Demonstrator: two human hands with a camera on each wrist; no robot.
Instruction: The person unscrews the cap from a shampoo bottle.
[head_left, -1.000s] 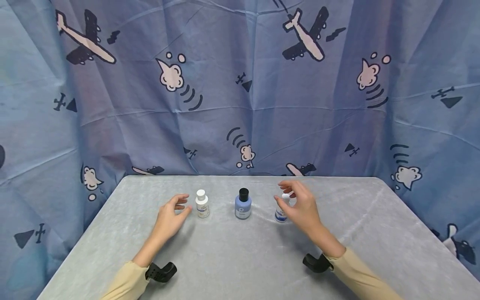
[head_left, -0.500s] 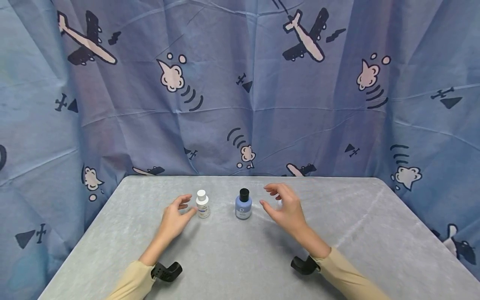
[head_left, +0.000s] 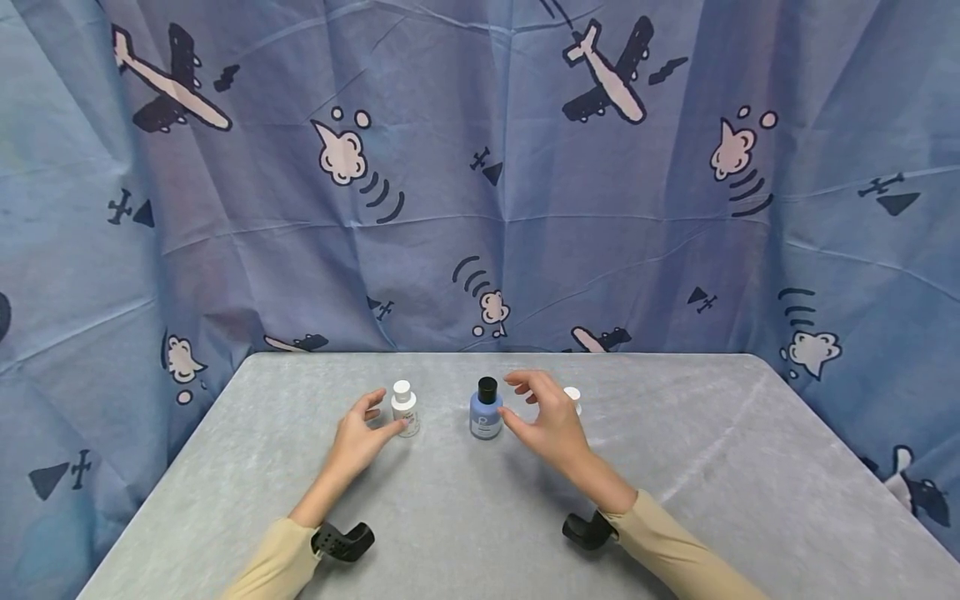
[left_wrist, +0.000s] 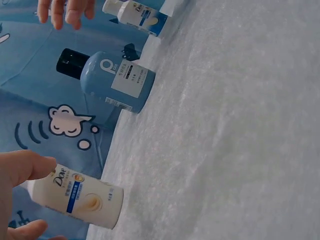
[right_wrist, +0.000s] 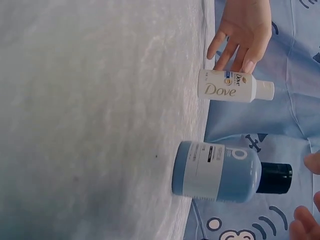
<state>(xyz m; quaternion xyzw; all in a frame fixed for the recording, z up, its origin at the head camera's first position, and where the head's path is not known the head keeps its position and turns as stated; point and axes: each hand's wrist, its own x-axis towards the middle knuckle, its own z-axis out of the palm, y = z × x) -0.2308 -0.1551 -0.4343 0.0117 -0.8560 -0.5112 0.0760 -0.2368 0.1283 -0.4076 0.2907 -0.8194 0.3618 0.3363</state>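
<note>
Loosely spread, both hands stand beside smooth plastic bottles.
The left hand (head_left: 356, 442), thumb apart from fingers, borders the slim, cylindrical white bottle (head_left: 405, 407); contact is unclear. Just left of the wide-spread right hand (head_left: 553, 427) stands the round-shouldered blue bottle (head_left: 484, 423), glossy black cap (head_left: 487, 389) up; behind that hand, a white-capped bottle (left_wrist: 140, 17) shares the mottled grey tabletop (head_left: 465, 525).

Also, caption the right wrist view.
Left hand at a white Dove bottle, right fingertips near a black-capped blue bottle.

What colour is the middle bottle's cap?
Black. The cap on the blue bottle shows best in the right wrist view.
</note>
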